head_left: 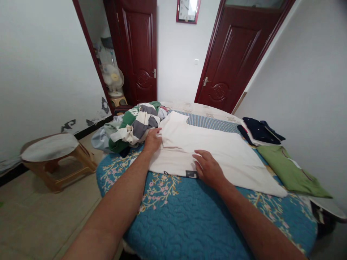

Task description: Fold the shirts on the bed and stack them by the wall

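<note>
Soft, muted indoor light falls across the room, leaving the white garment (225, 148) pale and low in contrast, while a diffuse shadow spreads on the blue cover (189, 216) beside the right arm (244, 206). Glare whitens the wall clock (181, 12). Wide-angle distortion tilts the red doors (138, 43) (235, 47); fine detail is slightly soft, the upper right corner dark.

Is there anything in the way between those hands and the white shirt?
No, nothing I can see. The left hand and right hand are both right at the white shirt. The crumpled clothes pile is beside the left hand, not in between.
</note>
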The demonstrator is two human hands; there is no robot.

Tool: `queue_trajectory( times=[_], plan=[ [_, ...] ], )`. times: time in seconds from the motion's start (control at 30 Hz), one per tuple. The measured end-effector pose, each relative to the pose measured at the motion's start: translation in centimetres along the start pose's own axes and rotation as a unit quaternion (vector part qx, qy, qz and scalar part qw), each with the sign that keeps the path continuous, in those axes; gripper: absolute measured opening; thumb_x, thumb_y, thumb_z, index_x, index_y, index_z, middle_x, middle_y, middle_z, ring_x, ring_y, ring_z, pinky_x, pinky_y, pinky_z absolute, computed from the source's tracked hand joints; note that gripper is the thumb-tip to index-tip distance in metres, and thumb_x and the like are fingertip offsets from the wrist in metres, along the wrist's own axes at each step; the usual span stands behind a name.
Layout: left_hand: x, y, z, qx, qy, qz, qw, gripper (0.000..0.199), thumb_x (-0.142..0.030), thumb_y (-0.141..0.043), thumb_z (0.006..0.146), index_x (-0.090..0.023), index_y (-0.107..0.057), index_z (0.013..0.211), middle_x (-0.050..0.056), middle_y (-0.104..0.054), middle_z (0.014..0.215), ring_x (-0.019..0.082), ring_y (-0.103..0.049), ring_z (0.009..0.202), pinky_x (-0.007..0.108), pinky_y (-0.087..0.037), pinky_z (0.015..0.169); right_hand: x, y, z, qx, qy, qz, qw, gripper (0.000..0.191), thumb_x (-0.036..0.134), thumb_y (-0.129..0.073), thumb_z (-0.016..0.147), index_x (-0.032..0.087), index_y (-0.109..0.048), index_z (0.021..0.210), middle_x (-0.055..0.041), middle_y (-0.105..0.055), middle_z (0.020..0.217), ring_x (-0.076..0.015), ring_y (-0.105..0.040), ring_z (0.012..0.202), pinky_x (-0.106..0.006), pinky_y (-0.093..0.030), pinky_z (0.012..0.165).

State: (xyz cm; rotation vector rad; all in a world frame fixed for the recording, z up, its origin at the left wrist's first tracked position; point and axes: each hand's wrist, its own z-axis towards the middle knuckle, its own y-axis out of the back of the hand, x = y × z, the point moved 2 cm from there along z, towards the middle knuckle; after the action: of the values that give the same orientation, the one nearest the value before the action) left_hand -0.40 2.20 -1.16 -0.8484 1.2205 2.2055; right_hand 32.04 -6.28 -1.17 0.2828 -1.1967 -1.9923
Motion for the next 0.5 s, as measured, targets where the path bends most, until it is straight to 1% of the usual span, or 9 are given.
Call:
queue_trajectory(
  times=[0.07,0.17,0.27,0.33,0.37,0.43,0.47,0.5],
  plan=[
    [0.0,-0.1,-0.1,-0.002,-0.017,-0.02,1.0,0.06,-0.006,-0.057,0.081,-0.017,-0.071,0.138,0.013,-0.07,0.13,0.026,-0.067,0.121,0.042,-0.053,0.114,2.0,-1.8,2.9,0.026,0.009,0.013,1.0,0.038,0.021,-0.051,0.103,0.021,-0.072,0.135,-0.0156,-0.068,0.143,-0.0303,-0.058,0.135,-0.053,-0.051,0.118],
    [0.0,-0.3,-0.3,-0.005,-0.031,-0.035,0.999,0.059,-0.006,-0.056,0.08,-0.018,-0.073,0.136,0.012,-0.069,0.132,0.027,-0.066,0.125,0.044,-0.052,0.117,4.0,-4.7,7.4,0.058,-0.002,0.008,0.998,0.04,0.024,-0.052,0.104,0.02,-0.07,0.139,-0.0151,-0.067,0.144,-0.0299,-0.058,0.134,-0.049,-0.049,0.118],
    [0.5,-0.3,-0.3,-0.014,-0.012,-0.04,0.999,0.058,-0.004,-0.057,0.078,-0.017,-0.075,0.132,0.012,-0.068,0.131,0.027,-0.067,0.126,0.044,-0.051,0.12,4.9,-7.5,10.9,0.09,-0.037,-0.027,0.995,0.039,0.031,-0.058,0.102,0.019,-0.069,0.138,-0.0153,-0.068,0.141,-0.031,-0.058,0.128,-0.045,-0.05,0.113],
    [1.0,-0.3,-0.2,-0.017,0.003,-0.041,0.999,0.057,-0.002,-0.057,0.077,-0.015,-0.076,0.129,0.013,-0.07,0.129,0.028,-0.068,0.125,0.045,-0.051,0.12,4.7,-9.1,12.3,0.101,-0.075,-0.036,0.991,0.032,0.033,-0.057,0.103,0.021,-0.071,0.129,-0.0144,-0.073,0.132,-0.0305,-0.06,0.12,-0.043,-0.05,0.106],
    [1.2,-0.2,0.0,-0.019,0.006,-0.042,0.999,0.057,-0.001,-0.056,0.077,-0.014,-0.076,0.128,0.014,-0.07,0.128,0.028,-0.068,0.125,0.045,-0.051,0.12,4.3,-9.7,12.7,0.094,-0.102,-0.026,0.99,0.028,0.034,-0.055,0.104,0.021,-0.073,0.121,-0.0137,-0.075,0.124,-0.0295,-0.062,0.116,-0.041,-0.05,0.103],
    [1.6,-0.1,0.2,-0.025,0.006,-0.044,0.999,0.058,0.001,-0.055,0.076,-0.013,-0.076,0.127,0.014,-0.071,0.131,0.028,-0.066,0.129,0.045,-0.05,0.121,2.9,-10.5,13.1,0.049,-0.173,0.028,0.983,0.028,0.035,-0.048,0.106,0.022,-0.073,0.102,-0.0117,-0.077,0.107,-0.0264,-0.064,0.104,-0.037,-0.05,0.095],
    [1.7,-0.2,0.3,-0.028,0.005,-0.049,0.998,0.058,0.002,-0.054,0.075,-0.013,-0.076,0.127,0.014,-0.071,0.132,0.028,-0.066,0.131,0.045,-0.049,0.122,1.9,-10.6,13.1,0.016,-0.214,0.073,0.974,0.03,0.037,-0.047,0.106,0.023,-0.07,0.093,-0.01,-0.076,0.098,-0.0247,-0.064,0.096,-0.035,-0.05,0.09],
    [1.8,-0.2,0.4,-0.029,0.002,-0.057,0.998,0.059,0.003,-0.053,0.074,-0.013,-0.077,0.126,0.014,-0.071,0.133,0.028,-0.065,0.132,0.045,-0.049,0.123,0.8,-10.7,13.0,-0.018,-0.257,0.126,0.958,0.032,0.04,-0.047,0.104,0.023,-0.067,0.086,-0.0076,-0.073,0.088,-0.0231,-0.064,0.088,-0.034,-0.05,0.083]
  ],
)
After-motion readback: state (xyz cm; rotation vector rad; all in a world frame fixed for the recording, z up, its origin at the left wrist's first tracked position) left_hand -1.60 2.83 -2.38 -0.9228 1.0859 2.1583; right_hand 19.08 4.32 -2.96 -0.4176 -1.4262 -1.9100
